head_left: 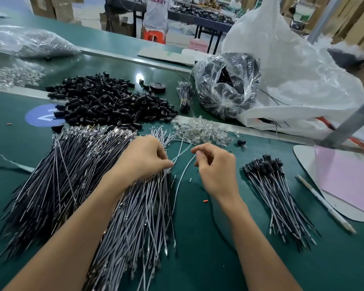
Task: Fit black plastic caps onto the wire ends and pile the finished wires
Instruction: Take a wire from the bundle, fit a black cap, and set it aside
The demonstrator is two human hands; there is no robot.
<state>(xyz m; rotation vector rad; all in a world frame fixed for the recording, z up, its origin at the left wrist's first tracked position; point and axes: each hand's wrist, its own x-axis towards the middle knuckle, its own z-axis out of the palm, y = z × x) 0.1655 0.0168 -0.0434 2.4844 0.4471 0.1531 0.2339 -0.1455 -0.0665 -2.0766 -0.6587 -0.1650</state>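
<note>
A big heap of loose black plastic caps [105, 101] lies at the back of the green table. In front of it sprawl a pile of black wires [57, 175] and a pile of grey wires [139, 217]. My left hand [143, 158] rests on the grey pile and pinches a grey wire [180, 154] near its tip. My right hand [214, 164] hovers just right of it, fingers curled, pinching a second grey wire [182, 181] that trails down to the table. A small pile of capped wires [275, 192] lies to the right.
A heap of clear small parts [202, 131] sits behind my hands. A tied wire bundle [185, 95], a tape roll [158, 87] and a clear bag of black parts [225, 85] stand at the back. A pencil [324, 202] and pink sheet [351, 181] lie far right.
</note>
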